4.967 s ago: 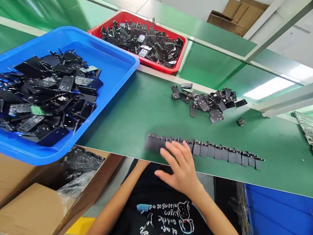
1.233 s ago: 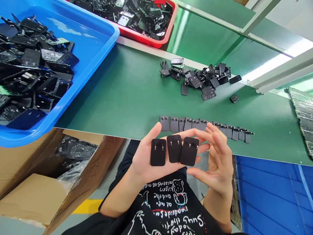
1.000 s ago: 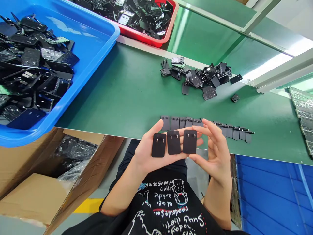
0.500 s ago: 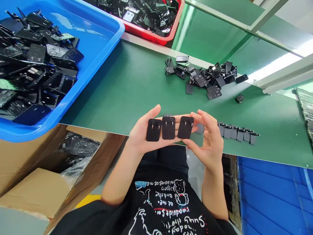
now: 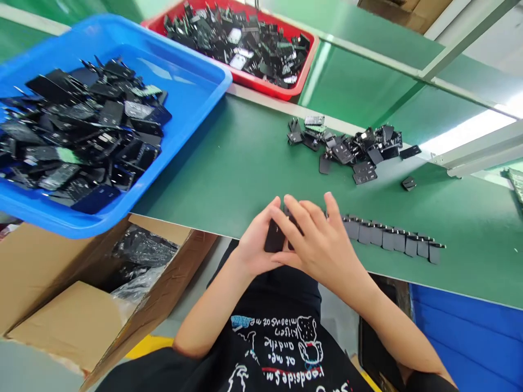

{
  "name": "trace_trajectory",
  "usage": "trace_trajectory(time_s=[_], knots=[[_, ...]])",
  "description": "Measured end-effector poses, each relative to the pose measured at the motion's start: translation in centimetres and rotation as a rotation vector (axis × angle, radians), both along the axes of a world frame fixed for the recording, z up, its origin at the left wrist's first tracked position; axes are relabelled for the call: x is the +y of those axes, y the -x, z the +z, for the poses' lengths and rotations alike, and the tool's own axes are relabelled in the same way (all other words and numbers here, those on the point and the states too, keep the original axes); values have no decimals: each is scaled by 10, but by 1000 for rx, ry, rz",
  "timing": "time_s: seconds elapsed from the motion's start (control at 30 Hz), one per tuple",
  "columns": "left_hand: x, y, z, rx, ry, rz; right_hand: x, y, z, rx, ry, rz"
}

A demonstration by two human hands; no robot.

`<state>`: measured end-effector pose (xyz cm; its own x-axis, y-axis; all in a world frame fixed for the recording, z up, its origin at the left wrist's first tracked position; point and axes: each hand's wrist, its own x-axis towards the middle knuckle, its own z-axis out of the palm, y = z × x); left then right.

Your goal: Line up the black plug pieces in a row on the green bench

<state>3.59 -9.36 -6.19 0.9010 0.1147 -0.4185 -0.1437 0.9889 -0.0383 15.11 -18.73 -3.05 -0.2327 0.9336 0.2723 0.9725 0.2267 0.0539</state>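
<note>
My left hand (image 5: 256, 246) is palm up above the front edge of the table, holding small black rectangular plates with rounded corners. One black plate (image 5: 274, 237) shows near its thumb, with a small metal pin on its face. My right hand (image 5: 321, 237) reaches across from the right, thumb low and fingers high, closed around another plate in the left palm; the fingers mostly hide it. Just right of the hands, a row of similar plates (image 5: 387, 238) lies overlapping on the green table (image 5: 245, 163), metal pins along its upper side.
A blue tray (image 5: 192, 117) heaped with black parts stands at the left. Behind it is a red tray (image 5: 306, 68) of smaller parts. A loose pile of plates (image 5: 353, 147) lies farther back, with a single plate (image 5: 408, 183) beside it. An open cardboard box (image 5: 53, 321) sits below left.
My right hand has moved left over the left palm and closed on a plate there. Three plates showed before; now fingers cover most of them. The view has shifted, showing more of both trays.
</note>
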Motion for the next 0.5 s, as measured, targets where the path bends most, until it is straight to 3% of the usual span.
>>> trace_trajectory(time_s=[0.23, 0.5], knots=[[-7, 4, -7, -15, -26, 44, 18, -3, -15, -166, -64, 193], [-11, 2, -10, 1, -187, 42, 29, 3, -16, -5, -140, 212]])
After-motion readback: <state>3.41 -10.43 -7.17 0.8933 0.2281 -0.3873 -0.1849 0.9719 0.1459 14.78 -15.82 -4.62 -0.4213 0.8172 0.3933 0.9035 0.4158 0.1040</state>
